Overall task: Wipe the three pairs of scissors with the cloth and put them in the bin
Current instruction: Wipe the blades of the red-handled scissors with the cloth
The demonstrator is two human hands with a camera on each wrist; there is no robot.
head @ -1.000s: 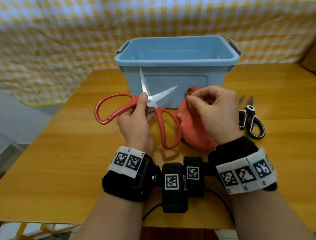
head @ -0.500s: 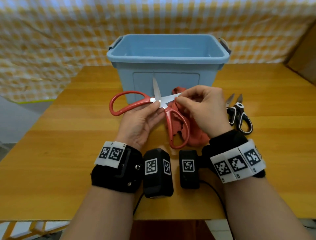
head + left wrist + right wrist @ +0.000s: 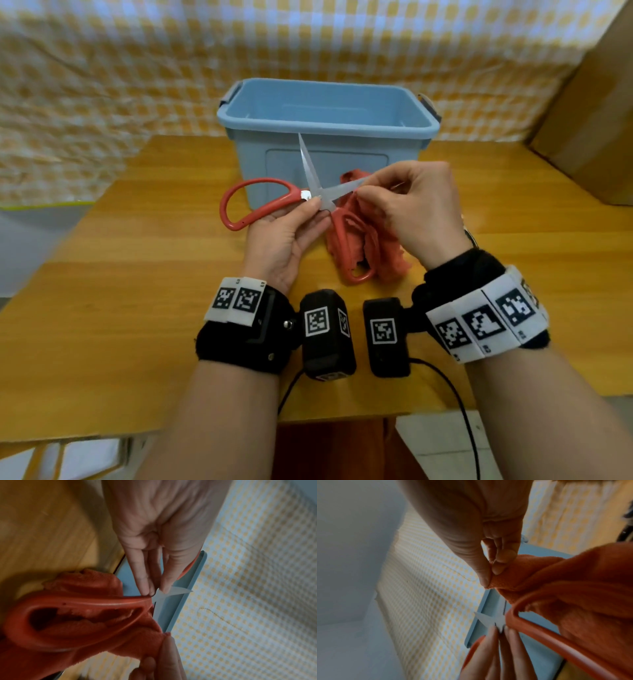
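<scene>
We held the red scissors (image 3: 308,202) open at the pivot, left hand (image 3: 284,236) pinching there, one blade running rightward into the cloth (image 3: 368,236) pinched by our right hand (image 3: 411,205), before the bin (image 3: 329,123).

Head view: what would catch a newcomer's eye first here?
The red-handled scissors, blades spread wide, held mid-table at the pivot by the left hand. Just right of them, the right hand pinches an orange-red cloth around one blade tip. Behind both stands a light blue bin.
</scene>
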